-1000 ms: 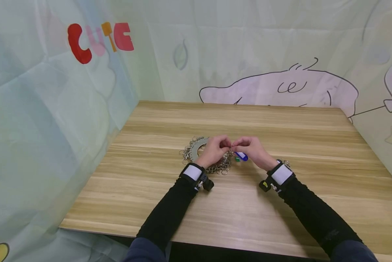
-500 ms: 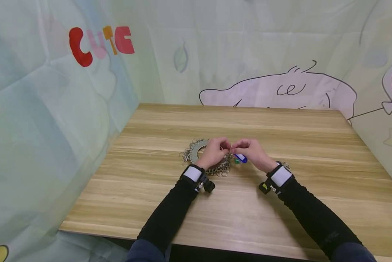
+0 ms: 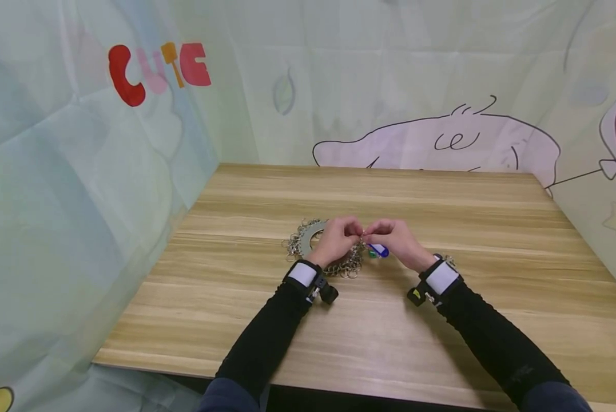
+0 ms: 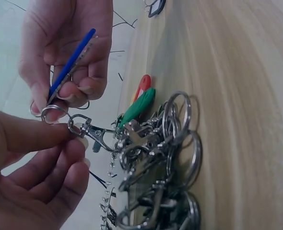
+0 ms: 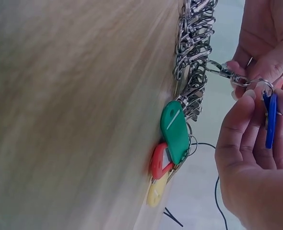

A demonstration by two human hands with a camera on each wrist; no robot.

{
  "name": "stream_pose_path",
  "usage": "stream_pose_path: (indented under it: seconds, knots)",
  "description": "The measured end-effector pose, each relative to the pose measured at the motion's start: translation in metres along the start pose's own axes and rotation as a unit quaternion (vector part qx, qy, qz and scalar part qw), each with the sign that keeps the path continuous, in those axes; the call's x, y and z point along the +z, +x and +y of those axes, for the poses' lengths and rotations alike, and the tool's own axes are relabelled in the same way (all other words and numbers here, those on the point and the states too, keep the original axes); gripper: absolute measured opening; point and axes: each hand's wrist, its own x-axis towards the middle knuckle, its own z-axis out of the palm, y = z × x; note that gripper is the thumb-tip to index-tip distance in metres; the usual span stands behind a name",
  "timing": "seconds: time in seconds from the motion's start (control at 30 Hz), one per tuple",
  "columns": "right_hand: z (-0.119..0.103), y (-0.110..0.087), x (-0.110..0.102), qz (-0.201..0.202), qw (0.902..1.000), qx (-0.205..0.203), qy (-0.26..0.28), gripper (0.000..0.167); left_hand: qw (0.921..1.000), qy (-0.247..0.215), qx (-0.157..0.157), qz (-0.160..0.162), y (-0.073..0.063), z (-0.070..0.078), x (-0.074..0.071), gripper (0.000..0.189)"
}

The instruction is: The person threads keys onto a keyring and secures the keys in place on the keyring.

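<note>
The biggest thing in front of me is the cartoon backdrop [image 3: 271, 131], where coloured lettering [image 3: 158, 71] spells CUTE: a red C, pale pink U, orange T and pinkish-red E. Against it stands the wood-grain table [image 3: 220, 320]. Two black-sleeved arms reach over it, each wrist banded by a strap with a white patch, which carries no writing I can read.

The left hand [image 3: 337, 239] arches above the right side of a flat grey ring [image 3: 305, 241] lying around the middle of the table. Round its rim bristle crowds of shiny metal clasps [image 3: 348, 266], many with loose wire loops; some stick up, others sprawl on the wood.

The right hand [image 3: 397, 241] comes in from the other side, and the fingertips nearly meet. It pinches a blue tag [image 3: 378, 250] by the ring end, thumb against fingers. The tag has a white insert; any words on it are too small to make out. Left thumb and fingers grip the swivel end of one clasp [image 4: 89, 130], its hook end reaching the crowded rim.

Below them hang a green tag [image 5: 175, 132], a red tag [image 5: 159, 162] and a yellow tag [image 5: 156, 192], bunched together at the rim. Smallest is the split ring [image 4: 53, 108], a bright wire hoop between blue tag and swivel.
</note>
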Motion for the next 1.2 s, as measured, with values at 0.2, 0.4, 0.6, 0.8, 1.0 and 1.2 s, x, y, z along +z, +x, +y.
stream_pose_path:
  seconds: [0.2, 0.4, 0.6, 0.8, 1.0, 1.2]
  knots:
    - [0.0012, 0.0006, -0.0016, -0.001, 0.9998, 0.005, 0.021, 0.008, 0.9999, 0.004, 0.007, -0.006, 0.0007, -0.0028, 0.0002, 0.008]
    - [0.0013, 0.0014, -0.0015, -0.004, 0.9995, 0.01, 0.03, 0.005, 0.9998, -0.009, -0.014, -0.007, 0.0001, -0.0024, -0.0004, 0.008]
    - [0.002, 0.0018, -0.0014, -0.005, 0.9999, 0.005, 0.008, 0.015, 0.9992, -0.018, -0.036, -0.006, -0.0001, -0.0005, -0.0013, 0.008]
    - [0.0012, 0.0022, -0.0012, -0.003, 0.9998, 0.015, 0.016, 0.006, 0.9999, -0.002, -0.01, -0.009, 0.0012, -0.0017, -0.0009, 0.008]
    - [0.0003, 0.0009, -0.0006, -0.006, 0.9998, 0.008, 0.017, 0.008, 0.9997, -0.018, -0.013, -0.003, 0.0005, -0.0017, -0.0017, 0.007]
    - [0.0011, 0.0012, 0.0017, -0.007, 0.9999, 0.003, 0.007, 0.014, 0.9986, -0.021, -0.048, -0.002, 0.0017, -0.0015, -0.0013, 0.008]
